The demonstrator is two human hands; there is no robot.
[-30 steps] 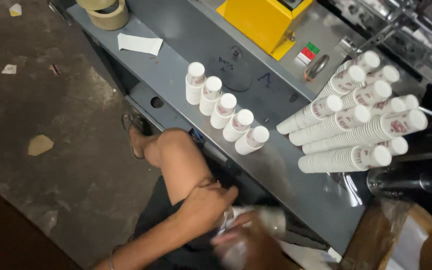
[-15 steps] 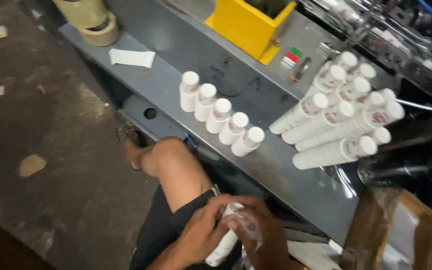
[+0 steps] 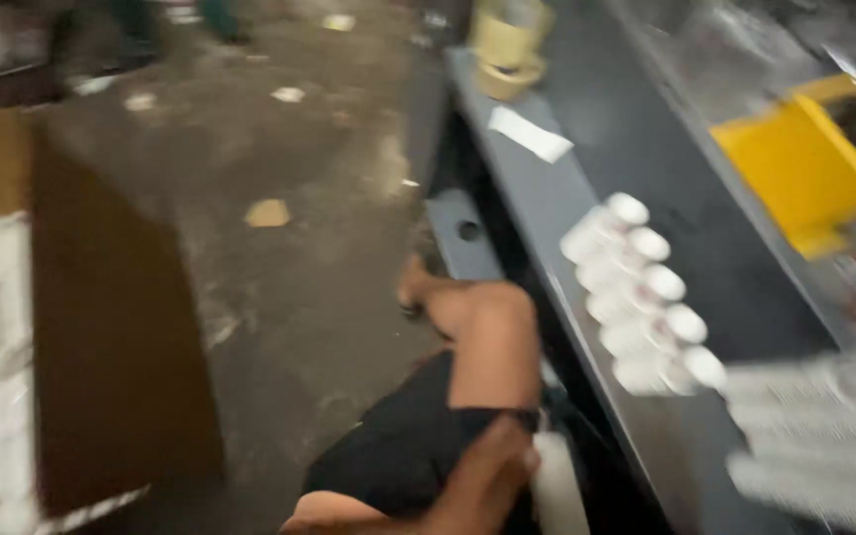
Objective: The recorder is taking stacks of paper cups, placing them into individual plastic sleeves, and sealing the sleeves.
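Left hand (image 3: 482, 481) grips a white cup stack (image 3: 557, 485) (blurred) — just right; right hand unseen.

A long grey metal desk (image 3: 587, 213) anchors the scene. On it lies a row of five short white paper-cup stacks (image 3: 641, 297). Behind the row lies a white paper slip (image 3: 530, 134), and behind that, rolls of tan tape (image 3: 509, 50). Right of the row stands a yellow metal box (image 3: 804, 168). Before the row lie longer white cup stacks (image 3: 814, 436). Left of the desk, on the floor, stands a brown cardboard box (image 3: 71, 327).
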